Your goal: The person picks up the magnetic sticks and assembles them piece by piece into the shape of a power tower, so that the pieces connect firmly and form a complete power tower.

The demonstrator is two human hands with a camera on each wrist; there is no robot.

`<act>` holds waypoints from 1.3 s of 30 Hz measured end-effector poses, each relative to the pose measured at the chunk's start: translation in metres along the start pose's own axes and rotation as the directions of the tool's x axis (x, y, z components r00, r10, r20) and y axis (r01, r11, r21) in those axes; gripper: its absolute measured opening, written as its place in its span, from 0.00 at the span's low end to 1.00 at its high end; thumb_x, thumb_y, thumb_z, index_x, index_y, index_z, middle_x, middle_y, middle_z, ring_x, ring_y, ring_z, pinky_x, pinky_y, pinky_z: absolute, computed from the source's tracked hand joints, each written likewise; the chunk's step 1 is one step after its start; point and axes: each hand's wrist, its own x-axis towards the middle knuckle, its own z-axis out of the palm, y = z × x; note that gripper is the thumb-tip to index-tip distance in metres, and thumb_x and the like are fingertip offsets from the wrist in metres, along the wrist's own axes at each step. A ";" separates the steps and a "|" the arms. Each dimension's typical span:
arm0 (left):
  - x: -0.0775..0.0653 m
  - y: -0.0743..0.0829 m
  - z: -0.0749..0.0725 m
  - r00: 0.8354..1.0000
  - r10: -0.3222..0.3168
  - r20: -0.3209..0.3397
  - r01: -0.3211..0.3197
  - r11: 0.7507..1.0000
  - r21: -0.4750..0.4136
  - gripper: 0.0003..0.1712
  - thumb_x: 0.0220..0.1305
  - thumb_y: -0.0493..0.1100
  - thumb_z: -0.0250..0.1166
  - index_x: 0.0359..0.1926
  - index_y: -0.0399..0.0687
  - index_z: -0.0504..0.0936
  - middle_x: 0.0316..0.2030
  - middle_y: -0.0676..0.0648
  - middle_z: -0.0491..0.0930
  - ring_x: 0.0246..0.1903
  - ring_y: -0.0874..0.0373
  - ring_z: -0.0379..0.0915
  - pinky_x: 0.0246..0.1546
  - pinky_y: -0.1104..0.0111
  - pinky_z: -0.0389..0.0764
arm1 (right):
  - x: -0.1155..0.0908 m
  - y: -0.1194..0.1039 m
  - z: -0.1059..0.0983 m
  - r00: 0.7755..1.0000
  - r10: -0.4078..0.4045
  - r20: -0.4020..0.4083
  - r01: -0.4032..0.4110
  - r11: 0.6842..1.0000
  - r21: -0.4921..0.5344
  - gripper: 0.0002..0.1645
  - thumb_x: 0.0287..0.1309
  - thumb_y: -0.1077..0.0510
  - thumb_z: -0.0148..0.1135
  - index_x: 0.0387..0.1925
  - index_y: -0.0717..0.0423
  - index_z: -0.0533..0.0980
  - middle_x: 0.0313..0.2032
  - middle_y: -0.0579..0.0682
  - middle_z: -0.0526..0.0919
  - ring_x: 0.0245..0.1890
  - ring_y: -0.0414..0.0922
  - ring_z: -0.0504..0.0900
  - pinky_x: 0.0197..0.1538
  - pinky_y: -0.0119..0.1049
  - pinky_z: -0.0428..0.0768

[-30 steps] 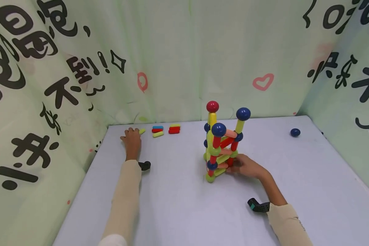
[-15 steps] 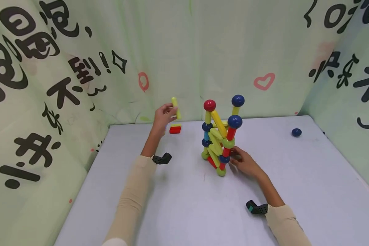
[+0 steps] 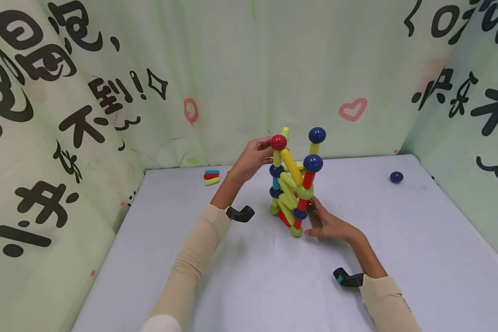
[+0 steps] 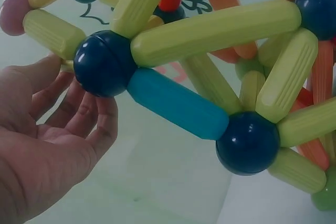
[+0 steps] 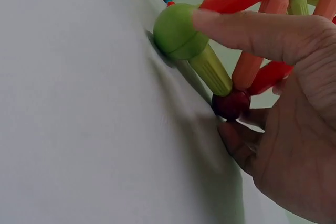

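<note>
A tower of magnetic rods and balls (image 3: pixel 288 184) stands on the table, with a red ball (image 3: pixel 278 142) and two blue balls near its top. At the upper left of it, my left hand (image 3: pixel 255 159) holds a yellow-green rod (image 3: pixel 285 133), whose upper end shows behind the red ball. The left wrist view shows those fingers curled behind a blue ball (image 4: pixel 105 63), which hides most of the rod. My right hand (image 3: pixel 334 226) holds the tower's base. In the right wrist view its thumb lies against a green ball (image 5: pixel 181 31), with fingertips by a dark red ball (image 5: pixel 231 103).
Loose rods (image 3: pixel 211 177) in blue, red and yellow-green lie at the back left of the table (image 3: pixel 249 286). A single blue ball (image 3: pixel 396 177) sits at the back right. A printed curtain (image 3: pixel 232 83) stands behind the table.
My left hand has picked up a yellow-green rod at the back left and carried it right to the tower's top. The tower has turned under my right hand, which stays at its base.
</note>
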 end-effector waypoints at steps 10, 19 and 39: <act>0.009 0.002 0.011 0.992 -0.046 0.115 0.049 0.998 -0.028 0.20 0.75 0.41 0.51 0.58 0.30 0.76 0.44 0.41 0.82 0.46 0.53 0.75 0.61 0.61 0.75 | 0.010 -0.009 0.022 0.981 -0.125 -0.147 0.099 0.981 -0.169 0.78 0.40 0.48 0.79 0.75 0.56 0.30 0.70 0.65 0.53 0.70 0.62 0.55 0.68 0.68 0.55; 0.019 -0.001 0.008 0.968 -0.067 0.241 0.080 0.996 -0.044 0.14 0.74 0.43 0.53 0.43 0.41 0.83 0.42 0.44 0.85 0.43 0.53 0.81 0.56 0.58 0.78 | 0.013 -0.016 0.034 0.968 -0.004 -0.251 -0.045 0.981 -0.191 0.70 0.42 0.46 0.78 0.73 0.55 0.39 0.66 0.62 0.61 0.67 0.61 0.60 0.63 0.70 0.62; -0.016 -0.088 -0.074 0.927 0.023 -0.375 0.302 0.548 0.780 0.11 0.68 0.38 0.61 0.47 0.40 0.84 0.48 0.40 0.80 0.51 0.47 0.74 0.50 0.61 0.80 | 0.018 -0.022 0.046 0.937 0.072 -0.342 -0.138 0.975 -0.173 0.64 0.45 0.48 0.75 0.70 0.56 0.42 0.60 0.63 0.64 0.63 0.62 0.60 0.57 0.69 0.63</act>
